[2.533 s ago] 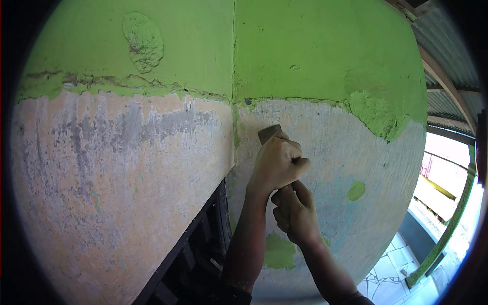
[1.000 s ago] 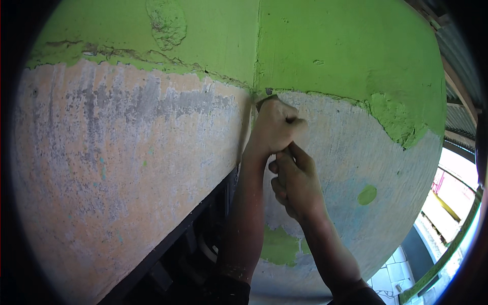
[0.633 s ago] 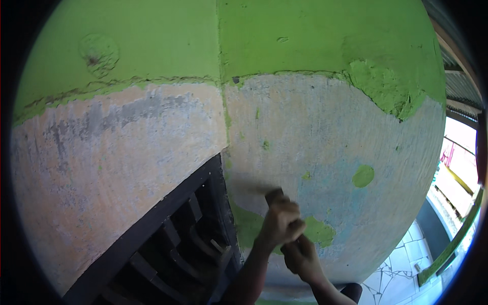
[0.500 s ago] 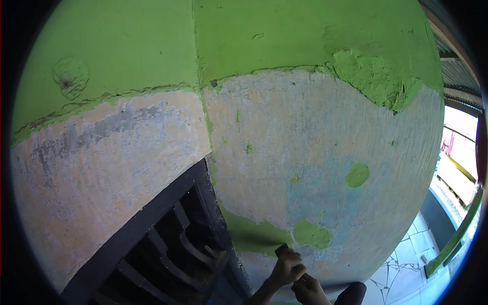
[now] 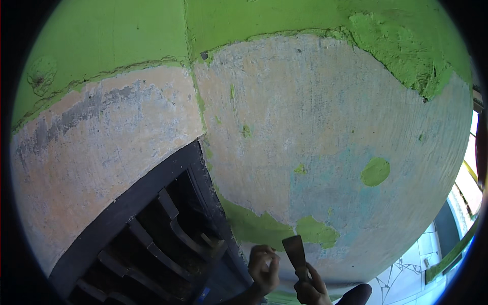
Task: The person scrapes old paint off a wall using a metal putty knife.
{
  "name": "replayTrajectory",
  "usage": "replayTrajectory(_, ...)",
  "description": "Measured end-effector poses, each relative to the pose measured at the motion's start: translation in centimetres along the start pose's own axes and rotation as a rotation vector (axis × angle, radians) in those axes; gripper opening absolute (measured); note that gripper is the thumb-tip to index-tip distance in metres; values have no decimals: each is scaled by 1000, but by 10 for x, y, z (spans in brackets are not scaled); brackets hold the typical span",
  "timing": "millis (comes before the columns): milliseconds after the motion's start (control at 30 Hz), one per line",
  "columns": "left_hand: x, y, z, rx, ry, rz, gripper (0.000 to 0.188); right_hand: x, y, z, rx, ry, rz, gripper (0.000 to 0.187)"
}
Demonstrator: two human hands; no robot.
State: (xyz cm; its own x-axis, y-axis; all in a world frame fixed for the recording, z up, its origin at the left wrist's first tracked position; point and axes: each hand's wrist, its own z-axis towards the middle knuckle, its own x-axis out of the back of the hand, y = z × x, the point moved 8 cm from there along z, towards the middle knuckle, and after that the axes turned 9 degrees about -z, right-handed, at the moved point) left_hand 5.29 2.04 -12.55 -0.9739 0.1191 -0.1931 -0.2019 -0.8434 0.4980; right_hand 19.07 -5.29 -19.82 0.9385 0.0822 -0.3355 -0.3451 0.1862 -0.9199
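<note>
My right hand (image 5: 311, 288) grips the handle of a flat paint scraper (image 5: 294, 251). Its broad dark blade points up, in front of the green paint patches (image 5: 317, 231) low on the wall. Beside it, to the left, my left hand (image 5: 264, 267) is off the tool, with loosely curled fingers and a gap between thumb and fingers; I see nothing held there. Around the patches the wall (image 5: 264, 127) is scraped to a pale, pinkish and bluish surface.
A dark window or door frame (image 5: 162, 168) with curved slats stands left of my hands. Green paint (image 5: 284, 15) with a ragged edge covers the upper wall. Cracked white floor tiles (image 5: 406, 269) and a green rail (image 5: 447, 259) lie at the lower right.
My left hand has come off the scraper and moved left, while the right hand keeps hold of it. The blade now shows fully. My view has shifted lower and closer to the wall.
</note>
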Motion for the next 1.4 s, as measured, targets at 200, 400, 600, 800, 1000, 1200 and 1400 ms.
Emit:
replayTrajectory(200, -14, 1, 30, 577, -163, -560, 46, -65, -110, 59, 215, 34, -630, 50)
replayTrajectory(400, -18, -2, 22, 715, -93, -496, 44, -90, -120, 84, 729, 176, -719, 60)
replayTrajectory(600, 13, 10, 22, 503, -73, -58, 39, -97, -66, 88, 474, 117, -626, 69)
replayTrajectory(800, 29, 17, 11, 381, 132, -178, 34, -110, -75, 60, 234, -105, -777, 58)
replayTrajectory(1000, 39, 0, 14, 590, 88, -386, 36, -91, -112, 72, 262, -11, -1069, 31)
replayTrajectory(1200, 23, 5, 58, 530, -21, -698, 34, -167, -193, 94, 1601, -327, -1316, 19)
replayTrajectory(1400, 10, 32, 109, 637, 162, -729, 29, -201, -200, 159, 1427, -651, -1515, 22)
